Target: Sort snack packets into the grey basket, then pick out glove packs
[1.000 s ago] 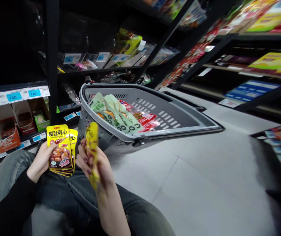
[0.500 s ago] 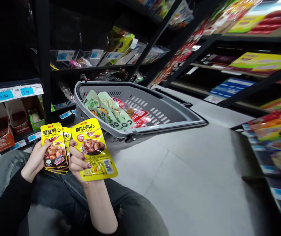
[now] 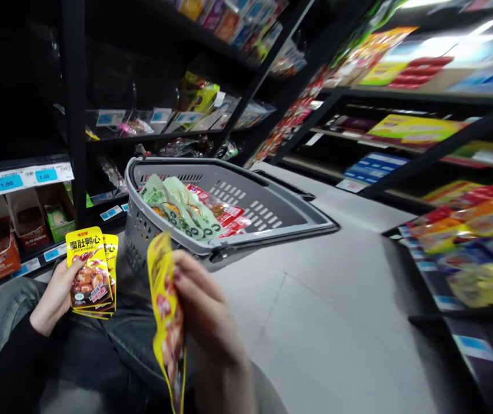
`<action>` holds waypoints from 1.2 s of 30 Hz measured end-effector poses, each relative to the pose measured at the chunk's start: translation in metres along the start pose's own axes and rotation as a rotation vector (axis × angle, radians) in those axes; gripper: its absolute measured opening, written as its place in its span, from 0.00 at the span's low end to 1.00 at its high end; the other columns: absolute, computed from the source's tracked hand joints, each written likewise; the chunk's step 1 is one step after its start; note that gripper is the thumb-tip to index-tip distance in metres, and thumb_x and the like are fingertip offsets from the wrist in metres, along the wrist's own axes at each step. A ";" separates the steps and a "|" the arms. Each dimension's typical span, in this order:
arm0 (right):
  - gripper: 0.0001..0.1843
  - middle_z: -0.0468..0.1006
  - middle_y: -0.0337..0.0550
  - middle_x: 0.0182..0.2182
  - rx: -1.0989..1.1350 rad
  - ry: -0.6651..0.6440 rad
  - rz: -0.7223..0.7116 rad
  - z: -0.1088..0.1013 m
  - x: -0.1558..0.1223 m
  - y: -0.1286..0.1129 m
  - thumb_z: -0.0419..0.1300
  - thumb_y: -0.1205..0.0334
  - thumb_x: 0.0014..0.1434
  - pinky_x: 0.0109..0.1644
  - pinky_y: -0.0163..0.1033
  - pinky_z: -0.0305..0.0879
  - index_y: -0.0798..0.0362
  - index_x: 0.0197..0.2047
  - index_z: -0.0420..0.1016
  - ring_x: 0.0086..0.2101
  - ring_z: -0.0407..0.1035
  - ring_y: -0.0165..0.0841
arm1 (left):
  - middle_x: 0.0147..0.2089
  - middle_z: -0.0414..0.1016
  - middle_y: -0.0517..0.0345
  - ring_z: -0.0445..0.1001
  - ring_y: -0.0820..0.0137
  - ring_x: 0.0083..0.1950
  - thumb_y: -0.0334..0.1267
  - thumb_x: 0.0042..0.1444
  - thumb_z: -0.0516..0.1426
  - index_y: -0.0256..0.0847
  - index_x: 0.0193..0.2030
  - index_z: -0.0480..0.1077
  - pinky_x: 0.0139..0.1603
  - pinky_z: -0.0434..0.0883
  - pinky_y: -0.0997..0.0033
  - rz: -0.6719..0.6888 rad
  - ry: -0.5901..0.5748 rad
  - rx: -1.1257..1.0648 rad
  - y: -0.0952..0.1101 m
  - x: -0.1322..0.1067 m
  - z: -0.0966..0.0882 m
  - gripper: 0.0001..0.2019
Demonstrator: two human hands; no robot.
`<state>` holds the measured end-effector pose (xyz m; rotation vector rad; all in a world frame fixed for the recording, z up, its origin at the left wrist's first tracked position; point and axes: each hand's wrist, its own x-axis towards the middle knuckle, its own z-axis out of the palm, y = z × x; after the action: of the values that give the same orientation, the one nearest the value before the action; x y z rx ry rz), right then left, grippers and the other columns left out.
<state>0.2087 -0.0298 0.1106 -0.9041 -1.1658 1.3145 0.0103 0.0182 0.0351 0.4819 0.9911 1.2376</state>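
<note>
A fanned stack of yellow duck heart snack packets (image 3: 91,276) is pinched in my left hand (image 3: 58,290), thumb across the front. In my right hand (image 3: 207,310), slightly blurred, a separate yellow duck heart packet (image 3: 168,328) hangs almost edge-on, gripped near its upper right side. Just beyond both hands a grey plastic shopping basket (image 3: 142,250) stands on the floor. Inside it lie several pale green packets (image 3: 181,207) and red-and-clear packets (image 3: 229,213). Neither hand touches the basket.
Black shelves with price tags (image 3: 8,183) rise at the left, holding small opened cartons (image 3: 28,221). More shelves with bright packets (image 3: 474,230) run along the right. Light floor tiles (image 3: 315,310) lie between, and my jeans-clad legs (image 3: 86,362) are folded below my hands.
My right hand has moved right and down, turning its packet from face-on to nearly edge-on. The left hand keeps its stack almost in place. The view has shifted slightly.
</note>
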 end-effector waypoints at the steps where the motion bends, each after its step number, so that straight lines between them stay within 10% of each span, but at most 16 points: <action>1: 0.12 0.68 0.35 0.23 -0.116 0.162 -0.122 -0.009 0.002 -0.016 0.57 0.53 0.52 0.26 0.35 0.63 0.51 0.36 0.63 0.19 0.62 0.26 | 0.32 0.79 0.48 0.78 0.61 0.32 0.31 0.48 0.59 0.32 0.37 0.70 0.33 0.75 0.66 0.002 0.000 -0.005 0.000 0.000 0.000 0.09; 6: 0.10 0.72 0.40 0.26 -0.830 0.674 -0.619 -0.041 0.040 -0.088 0.58 0.57 0.50 0.27 0.37 0.64 0.53 0.33 0.64 0.24 0.67 0.31 | 0.31 0.79 0.47 0.78 0.62 0.31 0.29 0.52 0.56 0.32 0.38 0.69 0.34 0.76 0.63 0.003 -0.005 0.007 -0.001 0.002 -0.002 0.06; 12: 0.05 0.74 0.45 0.27 -1.554 0.341 -0.762 -0.012 0.083 -0.104 0.51 0.64 0.57 0.30 0.37 0.64 0.56 0.37 0.64 0.27 0.71 0.35 | 0.29 0.79 0.48 0.78 0.63 0.29 0.28 0.51 0.57 0.32 0.35 0.70 0.32 0.76 0.65 -0.003 -0.007 -0.017 0.000 0.001 -0.003 0.04; 19: 0.10 0.74 0.55 0.28 -2.195 -0.057 -0.225 0.015 0.097 -0.081 0.50 0.73 0.57 0.32 0.39 0.64 0.63 0.42 0.67 0.33 0.72 0.44 | 0.30 0.79 0.49 0.78 0.63 0.28 0.30 0.48 0.60 0.32 0.36 0.70 0.30 0.75 0.65 -0.003 -0.006 -0.048 0.000 0.002 -0.006 0.07; 26: 0.12 0.76 0.56 0.30 -2.251 -0.193 0.017 0.009 0.109 -0.083 0.50 0.65 0.60 0.37 0.40 0.65 0.60 0.35 0.74 0.36 0.73 0.44 | 0.31 0.79 0.49 0.78 0.63 0.30 0.33 0.49 0.59 0.33 0.37 0.70 0.32 0.75 0.66 0.004 -0.027 -0.060 -0.004 0.009 -0.011 0.09; 32: 0.15 0.74 0.45 0.25 -1.790 0.332 -0.281 0.025 0.074 -0.074 0.49 0.58 0.62 0.31 0.35 0.59 0.56 0.31 0.70 0.28 0.69 0.34 | 0.32 0.80 0.49 0.78 0.60 0.35 0.39 0.42 0.64 0.34 0.38 0.71 0.35 0.74 0.64 0.010 -0.082 -0.093 -0.003 0.003 -0.007 0.16; 36: 0.10 0.67 0.33 0.17 -1.185 -0.052 -0.045 0.042 0.044 -0.013 0.56 0.58 0.56 0.25 0.31 0.54 0.54 0.27 0.67 0.20 0.62 0.27 | 0.35 0.79 0.48 0.77 0.59 0.37 0.40 0.40 0.65 0.34 0.37 0.72 0.38 0.73 0.63 0.042 -0.116 -0.102 -0.002 -0.003 -0.003 0.18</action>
<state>0.1666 0.0070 0.1375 -1.6396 -2.0232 0.5000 0.0092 0.0143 0.0331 0.4910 0.8193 1.2763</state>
